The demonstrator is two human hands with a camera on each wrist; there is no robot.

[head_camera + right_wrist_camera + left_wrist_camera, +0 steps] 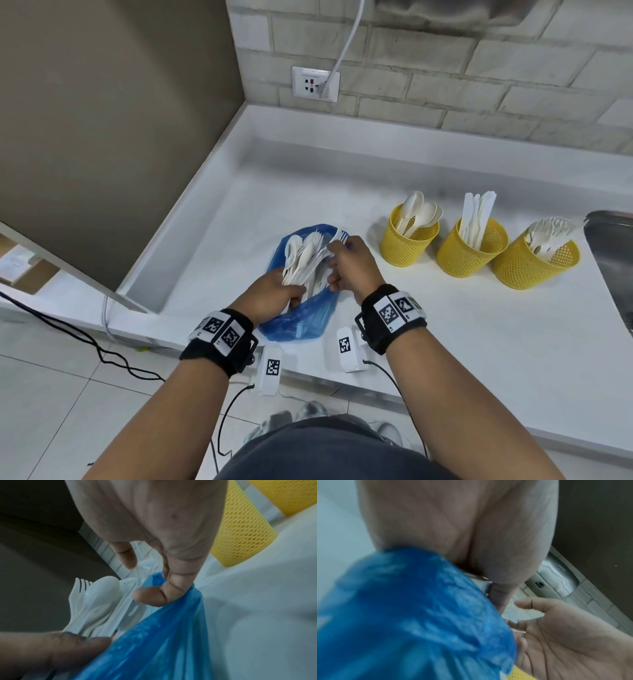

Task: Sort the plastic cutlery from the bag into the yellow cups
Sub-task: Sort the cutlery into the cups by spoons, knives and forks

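A blue plastic bag [298, 320] lies open on the white counter [445, 325]. My left hand [284, 289] reaches into it and grips a bundle of white spoons and forks [303, 260] by the handles. My right hand [337, 260] is at the bag's right rim and pinches a white fork [339, 236], whose tines stick out above the knuckles. In the right wrist view the thumb [149, 597] also presses on the blue bag's edge [188, 601]. To the right stand three yellow mesh cups: one with spoons [407, 245], one with knives [471, 255], one with forks [536, 265].
A steel sink [613, 250] starts at the counter's right edge. A brown panel [120, 137] walls off the left. A socket with a white cable [315, 84] sits on the brick wall behind. Black cables [102, 353] trail on the floor.
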